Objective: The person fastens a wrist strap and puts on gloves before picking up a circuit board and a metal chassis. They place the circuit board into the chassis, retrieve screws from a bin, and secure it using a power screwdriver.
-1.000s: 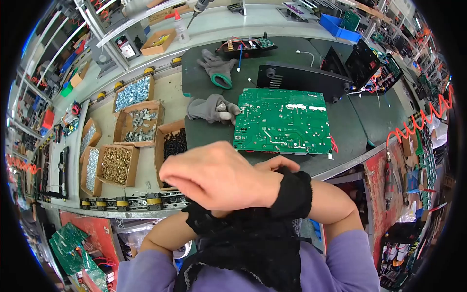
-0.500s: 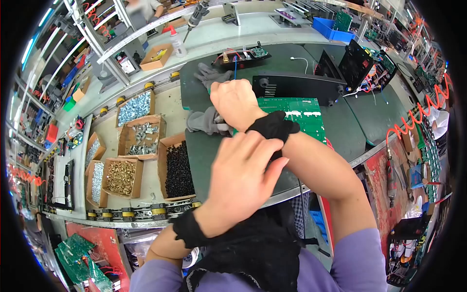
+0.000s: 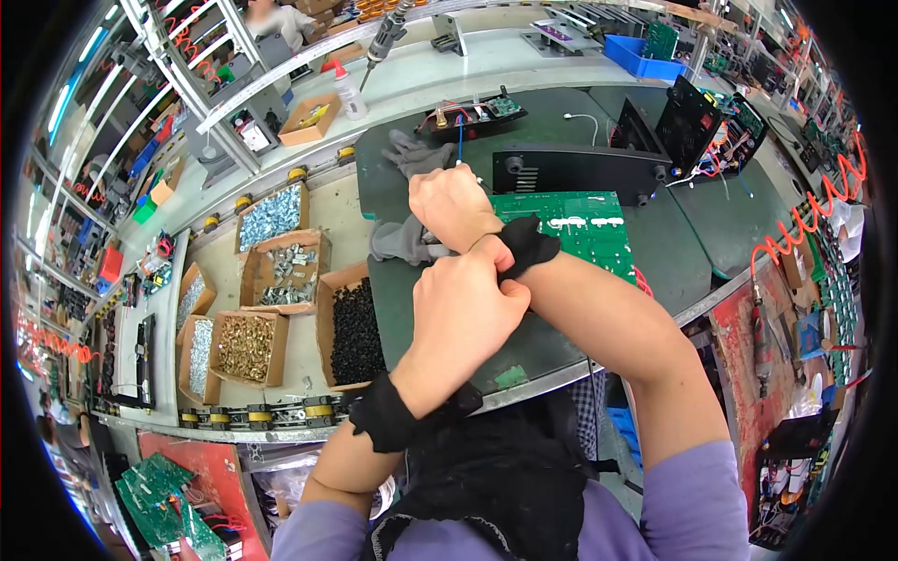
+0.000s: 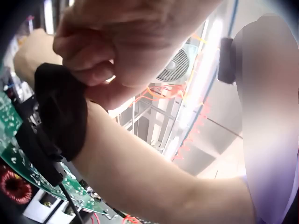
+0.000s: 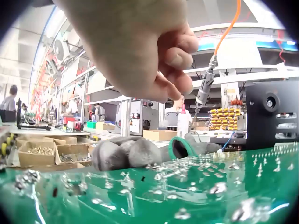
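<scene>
In the head view my left hand (image 3: 466,313) pinches the edge of the black wristband (image 3: 528,248) on my right wrist, its fingers curled. The left wrist view shows those fingers right at the wristband (image 4: 60,109), with a black device and a cable on its underside. My right hand (image 3: 454,208) is held over the bench in a loose fist with nothing in it. Beneath the right forearm lies a green circuit board (image 3: 594,229), partly hidden, solder side up. A grey glove (image 3: 398,241) lies left of my right hand, and another grey glove (image 3: 416,154) lies beyond it.
Cardboard boxes of brass parts (image 3: 248,346), black screws (image 3: 355,332) and silvery hardware (image 3: 271,215) stand at the left. Behind the board is a black metal panel (image 3: 580,173). A power screwdriver (image 3: 388,37) hangs above the back shelf. A coiled red hose (image 3: 814,224) hangs at the right.
My right hand has moved away from my body, out over the bench. My left hand has come up to the right wrist, and its extended fingers have curled onto the wristband.
</scene>
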`<state>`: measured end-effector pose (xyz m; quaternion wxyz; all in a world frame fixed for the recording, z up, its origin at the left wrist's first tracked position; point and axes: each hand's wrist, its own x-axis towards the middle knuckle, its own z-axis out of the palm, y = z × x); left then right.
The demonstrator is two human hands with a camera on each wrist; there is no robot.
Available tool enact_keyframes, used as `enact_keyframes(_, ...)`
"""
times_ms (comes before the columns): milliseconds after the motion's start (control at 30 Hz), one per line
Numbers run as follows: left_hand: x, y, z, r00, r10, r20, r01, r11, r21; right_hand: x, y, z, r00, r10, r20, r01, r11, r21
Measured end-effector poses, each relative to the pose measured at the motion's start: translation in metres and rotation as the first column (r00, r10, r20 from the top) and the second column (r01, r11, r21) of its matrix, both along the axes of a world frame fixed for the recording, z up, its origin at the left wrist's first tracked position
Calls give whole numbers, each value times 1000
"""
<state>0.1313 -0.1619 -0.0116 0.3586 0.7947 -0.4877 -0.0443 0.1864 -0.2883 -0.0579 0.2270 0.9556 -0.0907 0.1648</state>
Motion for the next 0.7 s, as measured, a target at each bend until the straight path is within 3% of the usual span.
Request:
enact_keyframes(33,8,0,1,979,-75,-192,87,995,51,0,0,-3,999,17,30,-16,1000,-23)
enact_keyframes(67,19,-1,0,979,-73,-188,84,995,55,-2,0,-3,999,19,34,-18,1000,-20)
enact_keyframes(100,32,-1,-4,761,-173,-626,239,971,22,-4,1,-3,999,38,25,-38,999,1)
enact_keyframes(133,43,-1,-6,353,-214,-911,354,932,-81,-4,2,-2,998,58,18,-58,998,20)
enact_keyframes(167,51,1,-6,133,-257,-957,382,904,-190,-3,2,-3,998,57,24,-57,998,20)
enact_keyframes(200,51,0,-7,139,-257,-956,387,903,-187,-1,1,-3,996,79,29,-80,996,41)
enact_keyframes(267,44,-1,-10,346,-290,-892,239,947,-215,2,0,-2,995,94,38,-97,993,61)
enact_keyframes(300,38,-3,-15,561,-282,-778,190,959,-210,3,-1,-2,998,70,8,-70,995,69)
enact_keyframes(333,32,-4,-17,561,-283,-778,192,959,-211,4,-1,-2,999,47,-24,-45,996,76)
enact_keyframes(367,25,-4,-19,808,-233,-541,123,965,-233,3,-3,-2,999,46,-25,-44,996,75)
enact_keyframes(400,18,-3,-19,960,-134,-246,63,959,-275,3,-8,-1,999,20,-28,-16,993,117)
enact_keyframes(467,9,0,-21,990,-121,-79,81,917,-390,1,-15,-3,1000,-5,-31,10,987,158)
enact_keyframes(533,-1,5,-17,989,-145,25,144,913,-381,-3,-19,-2,998,-9,59,7,1000,27)
enact_keyframes(567,-5,4,-14,987,-122,103,151,926,-347,-6,-18,3,999,-37,-9,38,998,48)
enact_keyframes(700,-13,-9,-21,970,16,243,58,954,-294,-1,-14,1,998,-54,-14,54,996,73)
